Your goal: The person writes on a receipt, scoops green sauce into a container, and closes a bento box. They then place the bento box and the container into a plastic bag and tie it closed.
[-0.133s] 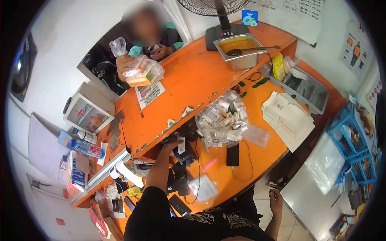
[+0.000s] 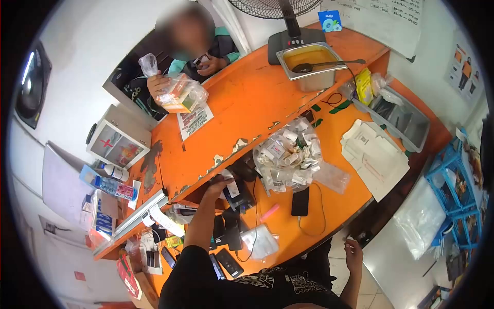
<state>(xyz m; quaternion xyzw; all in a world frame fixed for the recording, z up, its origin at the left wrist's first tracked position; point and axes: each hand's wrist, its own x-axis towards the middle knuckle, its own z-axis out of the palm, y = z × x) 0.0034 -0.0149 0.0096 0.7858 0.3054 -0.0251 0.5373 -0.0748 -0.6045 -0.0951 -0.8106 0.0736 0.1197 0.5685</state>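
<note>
Evidently, the orange counter (image 2: 247,110) spreads around the left grip (image 2: 218,186); the clear bag of packets (image 2: 288,157) sits to that grip's right, presumably for easy reach. Just beside lies the black device (image 2: 245,198). The right grip (image 2: 353,251), well apart, hangs loose, apparently released. The white slip (image 2: 233,189) is at the left grip; I cannot tell whether grasped.

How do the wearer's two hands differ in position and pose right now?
Position: the left hand is at the white slip by the orange desk; the right hand is above the tiled floor.
Pose: the left hand reaches out ahead on an extended arm; the right hand hangs near the body, fingers bent.
Shared: both are bare.
</note>
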